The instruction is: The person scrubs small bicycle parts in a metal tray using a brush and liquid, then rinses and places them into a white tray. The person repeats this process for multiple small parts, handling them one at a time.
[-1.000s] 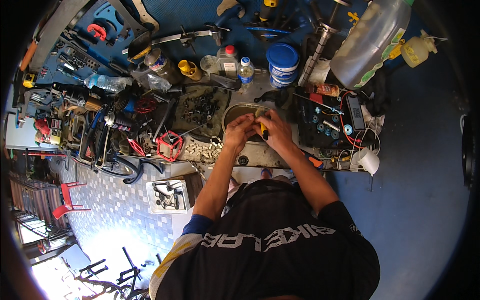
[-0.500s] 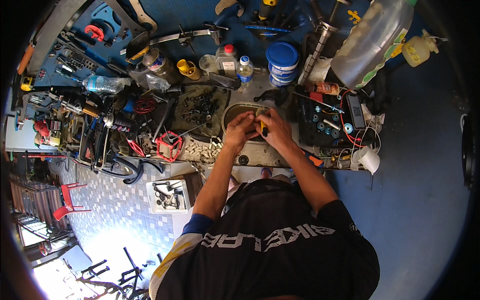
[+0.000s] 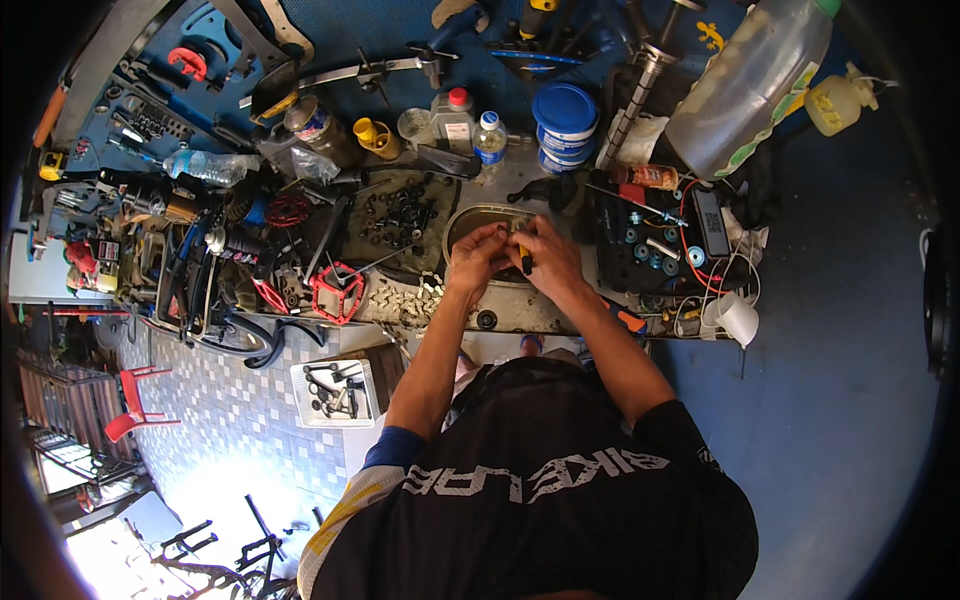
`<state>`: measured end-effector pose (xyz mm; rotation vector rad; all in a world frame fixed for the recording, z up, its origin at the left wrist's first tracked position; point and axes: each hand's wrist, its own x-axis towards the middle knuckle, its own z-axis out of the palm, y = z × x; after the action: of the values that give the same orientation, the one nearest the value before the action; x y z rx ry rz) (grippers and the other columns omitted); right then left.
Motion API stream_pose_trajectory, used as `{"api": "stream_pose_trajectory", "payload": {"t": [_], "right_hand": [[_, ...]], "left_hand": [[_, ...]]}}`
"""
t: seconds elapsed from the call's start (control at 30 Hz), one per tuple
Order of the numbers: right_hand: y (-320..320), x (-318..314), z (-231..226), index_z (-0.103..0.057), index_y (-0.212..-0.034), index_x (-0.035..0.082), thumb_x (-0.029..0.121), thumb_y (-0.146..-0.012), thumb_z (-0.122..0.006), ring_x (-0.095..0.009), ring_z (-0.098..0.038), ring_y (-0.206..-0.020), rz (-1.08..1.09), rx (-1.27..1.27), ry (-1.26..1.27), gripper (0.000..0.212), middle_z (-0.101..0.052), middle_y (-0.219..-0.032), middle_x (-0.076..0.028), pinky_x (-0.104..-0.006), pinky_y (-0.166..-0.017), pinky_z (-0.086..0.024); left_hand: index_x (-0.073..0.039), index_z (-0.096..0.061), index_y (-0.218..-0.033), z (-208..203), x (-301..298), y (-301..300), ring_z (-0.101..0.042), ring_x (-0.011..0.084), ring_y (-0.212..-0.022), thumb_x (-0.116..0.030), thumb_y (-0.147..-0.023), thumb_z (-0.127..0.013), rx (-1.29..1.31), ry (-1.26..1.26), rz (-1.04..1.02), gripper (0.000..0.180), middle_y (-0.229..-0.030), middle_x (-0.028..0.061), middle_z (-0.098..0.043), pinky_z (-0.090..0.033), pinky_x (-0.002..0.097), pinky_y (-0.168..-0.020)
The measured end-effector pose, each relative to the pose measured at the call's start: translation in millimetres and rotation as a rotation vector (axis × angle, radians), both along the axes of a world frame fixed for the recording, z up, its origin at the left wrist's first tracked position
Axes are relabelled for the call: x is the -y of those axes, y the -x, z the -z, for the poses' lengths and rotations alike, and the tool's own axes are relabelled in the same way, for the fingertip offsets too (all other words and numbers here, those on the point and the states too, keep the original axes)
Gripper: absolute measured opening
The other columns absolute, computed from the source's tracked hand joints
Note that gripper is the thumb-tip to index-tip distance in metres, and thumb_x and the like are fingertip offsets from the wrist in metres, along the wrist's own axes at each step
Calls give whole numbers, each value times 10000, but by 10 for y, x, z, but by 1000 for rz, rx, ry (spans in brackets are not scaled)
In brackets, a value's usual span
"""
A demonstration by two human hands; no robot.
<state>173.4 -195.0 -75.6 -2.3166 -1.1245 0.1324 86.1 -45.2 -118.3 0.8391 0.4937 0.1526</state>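
Note:
Over an oval metal basin [image 3: 462,222] at the bench's middle, both hands are close together. My left hand [image 3: 476,262] is closed in a pinch, thumb and fingertips together around a small part too hidden to name. In my right hand [image 3: 549,258] is a slim tool with a yellow-and-black handle [image 3: 525,259]. Its handle end points down toward me, and its working end is hidden near the left fingertips. Just left of the basin lie pale metal chain pieces [image 3: 405,298] and a red platform pedal [image 3: 338,292].
Behind the basin stand a clear bottle [image 3: 490,140], a grey red-capped bottle [image 3: 456,120] and blue tubs [image 3: 565,125]. A dark tray [image 3: 620,270] of small parts is on the right. Many small dark parts lie on a mat [image 3: 360,240]. A white basket [image 3: 366,380] sits below the bench.
Both hands stay over the basin. The right fingers and the yellow-and-black tool have shifted slightly left, close to the left fingertips.

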Motion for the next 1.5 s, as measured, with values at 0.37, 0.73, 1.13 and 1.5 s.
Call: {"api": "stream_pose_trajectory", "payload": {"t": [0.37, 0.73, 1.13, 1.5], "right_hand": [[-1, 29, -63, -728, -1056, 192, 211, -891, -752, -329, -685, -971, -7, -46, -3, 168, -598, -1099, -88, -462, -800, -564], [41, 41, -112, -743, -1069, 182, 275, -916, -760, -315, -692, -929, -19, -75, -123, 180, -619, -1099, -82, -443, -785, -556], [-28, 38, -107, -735, -1032, 170, 226, -883, -775, -309, -690, -929, -17, -29, -101, 164, -605, -1074, -77, -434, -768, -566], [-61, 37, -74, -733, -1017, 154, 250, -887, -780, -307, -695, -896, -27, 18, -58, 168, -608, -1043, -76, -437, -742, -562]], "left_hand": [[3, -537, -1407, -143, -14, 65, -672, 267, -1082, -497, -1015, -622, -60, 66, 49, 641, -1228, 160, -659, -583, 425, -867], [-38, -666, -1159, 38, 18, 28, -710, 213, -960, -176, -991, -711, 34, -31, -134, 222, -1100, 96, -708, -603, 376, -850], [22, -668, -1088, -19, -116, 63, -726, 192, -903, -102, -979, -698, 6, -400, 18, 168, -1025, 96, -730, -620, 345, -794], [10, -675, -1067, 9, -191, 29, -689, 110, -814, -113, -961, -706, 3, -721, 136, 165, -941, 58, -737, -547, 277, -707]]}}
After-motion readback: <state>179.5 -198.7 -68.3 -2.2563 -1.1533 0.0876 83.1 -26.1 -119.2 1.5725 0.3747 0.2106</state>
